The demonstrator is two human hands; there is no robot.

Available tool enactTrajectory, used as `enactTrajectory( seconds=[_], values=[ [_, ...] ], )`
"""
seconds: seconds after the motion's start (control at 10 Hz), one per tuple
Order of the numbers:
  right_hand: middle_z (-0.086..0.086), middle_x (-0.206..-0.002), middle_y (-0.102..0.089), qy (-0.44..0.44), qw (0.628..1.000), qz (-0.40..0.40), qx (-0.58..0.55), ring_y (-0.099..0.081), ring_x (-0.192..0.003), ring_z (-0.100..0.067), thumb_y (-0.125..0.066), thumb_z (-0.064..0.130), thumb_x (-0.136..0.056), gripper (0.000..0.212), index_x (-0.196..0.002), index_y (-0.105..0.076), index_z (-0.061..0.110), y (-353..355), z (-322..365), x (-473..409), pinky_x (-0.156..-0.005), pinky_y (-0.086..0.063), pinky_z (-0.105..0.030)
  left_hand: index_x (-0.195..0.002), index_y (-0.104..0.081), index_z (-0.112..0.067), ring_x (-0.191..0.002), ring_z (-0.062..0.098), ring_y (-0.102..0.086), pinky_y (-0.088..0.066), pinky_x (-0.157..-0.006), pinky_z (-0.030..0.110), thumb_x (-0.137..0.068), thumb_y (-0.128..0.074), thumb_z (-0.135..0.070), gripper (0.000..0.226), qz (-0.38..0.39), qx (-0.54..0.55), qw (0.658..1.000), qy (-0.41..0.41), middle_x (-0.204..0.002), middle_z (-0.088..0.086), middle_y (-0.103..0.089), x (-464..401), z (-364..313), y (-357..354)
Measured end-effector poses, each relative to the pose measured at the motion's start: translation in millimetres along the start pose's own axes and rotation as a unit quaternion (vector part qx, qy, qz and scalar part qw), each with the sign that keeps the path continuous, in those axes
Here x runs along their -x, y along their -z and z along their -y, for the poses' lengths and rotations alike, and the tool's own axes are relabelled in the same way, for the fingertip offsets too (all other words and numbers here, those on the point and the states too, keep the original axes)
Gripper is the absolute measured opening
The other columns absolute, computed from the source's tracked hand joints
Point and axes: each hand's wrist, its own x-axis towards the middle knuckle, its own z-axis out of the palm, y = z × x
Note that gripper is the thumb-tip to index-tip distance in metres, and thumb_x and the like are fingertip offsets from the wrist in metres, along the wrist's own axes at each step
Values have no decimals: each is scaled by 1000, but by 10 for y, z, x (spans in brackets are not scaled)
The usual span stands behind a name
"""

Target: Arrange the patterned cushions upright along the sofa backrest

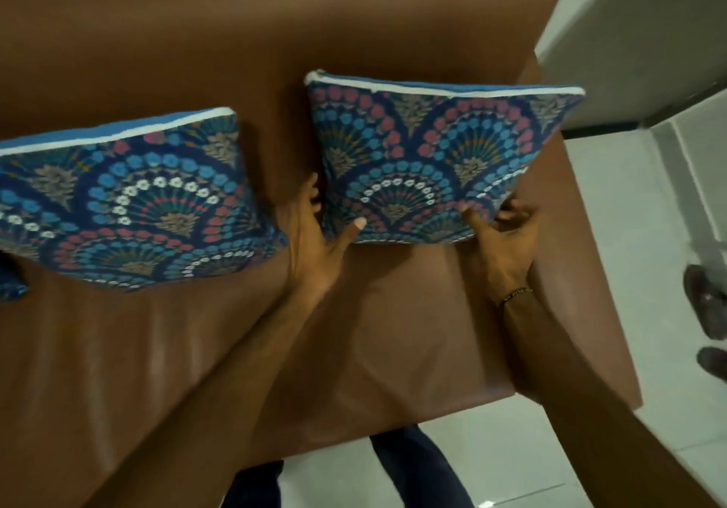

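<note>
Two blue patterned cushions with white piping stand upright against the brown sofa backrest (196, 35). The right cushion (436, 145) is near the sofa's right end. My left hand (314, 240) grips its lower left corner, thumb on the front. My right hand (501, 240) grips its lower right corner, thumb on the front and fingers behind. The left cushion (130, 200) leans on the backrest, untouched, and runs out of view at the left. A bit of a third blue cushion (11, 283) shows at the far left edge.
The brown leather seat (275, 350) spreads in front of the cushions. White tiled floor (629, 232) lies to the right, with dark shoes (704, 299) on it. My legs in dark trousers (417, 464) stand at the seat's front edge.
</note>
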Motion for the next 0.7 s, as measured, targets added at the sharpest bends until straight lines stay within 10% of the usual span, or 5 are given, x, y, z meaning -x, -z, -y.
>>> enactTrajectory(
  seconds=[0.1, 0.2, 0.3, 0.5, 0.7],
  values=[
    [-8, -146, -59, -13, 994, 99, -46, -65, -128, -19, -93, 8, -77, 96, -150, -32, 18, 191, 62, -444, -101, -58, -44, -168, -15, -15, -147, -2, -44, -46, -117, 23, -82, -92, -26, 115, 11, 33, 999, -8, -166, 3, -35, -315, -91, -254],
    [0, -148, -60, -30, 973, 230, -15, -63, -133, -17, -90, 9, -82, 93, -158, -37, 19, 129, 224, -871, -102, -60, -37, -168, -10, -16, -117, -42, -36, -37, -93, -10, -70, -100, -25, 134, 2, 36, 999, 21, -154, -9, -38, -535, -203, -443],
    [8, -130, -68, -20, 970, 244, -5, -71, -116, -5, -89, 12, -83, 80, -151, -48, 17, 46, 275, -1002, -84, -64, -23, -167, -10, -14, -115, -43, -36, -35, -92, -12, -70, -100, -22, 133, -23, 31, 999, 22, -153, -11, -37, -482, -176, -524],
    [-4, -149, -62, -3, 979, 205, -18, -63, -133, -22, -95, 15, -77, 92, -154, -45, 21, 59, 173, -940, -107, -57, -45, -168, 2, -6, -137, -5, -39, -35, -95, -10, -77, -94, -5, 132, -27, 4, 999, 18, -170, 15, -29, -322, -154, -514],
    [-8, -148, -60, 16, 993, 117, 13, -61, -133, -29, -93, 26, -78, 94, -155, -40, 16, 41, 450, -313, -110, -53, -53, -170, 3, -21, -157, 33, -31, -33, -128, 48, -83, -91, -18, 128, -40, -67, 996, 29, -173, 18, -25, -12, -464, -7]
  ],
)
